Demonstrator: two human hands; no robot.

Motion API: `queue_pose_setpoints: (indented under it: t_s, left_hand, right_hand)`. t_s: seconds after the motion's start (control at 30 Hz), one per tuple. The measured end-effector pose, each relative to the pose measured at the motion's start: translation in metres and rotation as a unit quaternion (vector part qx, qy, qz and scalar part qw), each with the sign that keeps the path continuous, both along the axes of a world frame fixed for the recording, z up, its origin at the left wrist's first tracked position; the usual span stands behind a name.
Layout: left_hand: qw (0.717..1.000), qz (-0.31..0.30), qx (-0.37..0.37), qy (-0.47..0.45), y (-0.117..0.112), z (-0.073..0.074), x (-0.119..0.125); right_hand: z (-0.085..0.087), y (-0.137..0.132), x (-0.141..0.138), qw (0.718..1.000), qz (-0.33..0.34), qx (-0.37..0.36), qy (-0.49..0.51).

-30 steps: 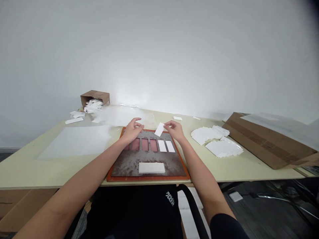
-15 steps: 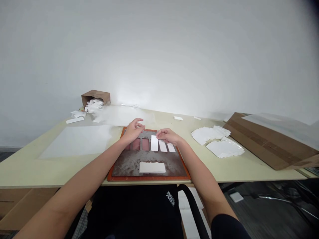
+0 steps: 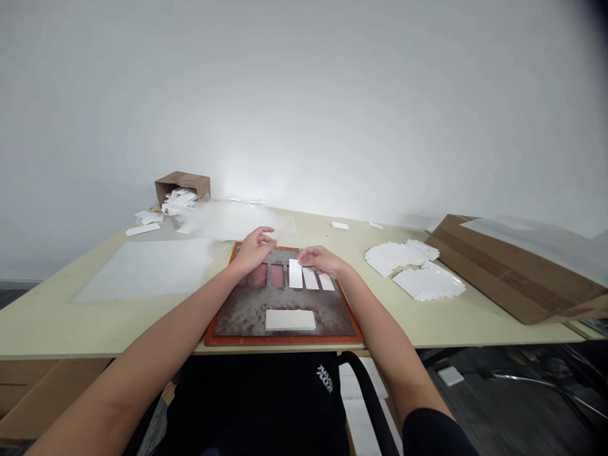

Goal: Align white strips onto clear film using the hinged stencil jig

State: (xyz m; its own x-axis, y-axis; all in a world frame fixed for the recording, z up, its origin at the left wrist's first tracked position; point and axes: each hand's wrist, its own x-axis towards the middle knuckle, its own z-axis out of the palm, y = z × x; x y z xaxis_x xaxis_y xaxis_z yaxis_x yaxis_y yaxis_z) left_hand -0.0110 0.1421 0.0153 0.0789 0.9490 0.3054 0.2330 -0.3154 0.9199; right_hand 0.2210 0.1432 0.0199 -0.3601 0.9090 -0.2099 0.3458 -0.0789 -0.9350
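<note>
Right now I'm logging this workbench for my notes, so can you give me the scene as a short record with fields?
left hand: raised over the far left of the plate, fingers curled, nothing seen in it
right hand: fingertips on a white card
plate: dark slotted plate on an orange mat
slots: three right ones hold white cards, red ones to the left are bare
near edge of plate: white card stack
right of plate: loose white sheets, brown cardboard

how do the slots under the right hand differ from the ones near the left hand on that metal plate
The slots by the right hand are filled: three white cards lie in them, so they look white. The slots by the left hand are open, showing the red base. The right hand's fingers touch the leftmost filled card; the left hand rests at the plate's far edge. All share one row and an upright rectangular shape.
</note>
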Motion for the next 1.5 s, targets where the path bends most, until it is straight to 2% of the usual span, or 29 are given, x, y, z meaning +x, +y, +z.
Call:
queue_pose_setpoints:
  t_s: [1.07, 1.37, 1.5]
  left_hand:
    - [1.000, -0.004, -0.005, 0.004, -0.0026, 0.0012, 0.0007]
    - [1.000, -0.001, -0.001, 0.006, -0.0028, 0.0013, 0.0002]
    - [1.000, -0.003, -0.002, 0.009, -0.0009, 0.0001, 0.0000]
  right_hand:
    - [-0.0065, 0.0032, -0.0008, 1.000, 0.002, -0.002, -0.017]
    - [-0.0062, 0.0061, 0.0047, 0.997, -0.033, 0.062, -0.038]
    - [-0.0040, 0.0060, 0.0069, 0.993, -0.021, 0.102, -0.060]
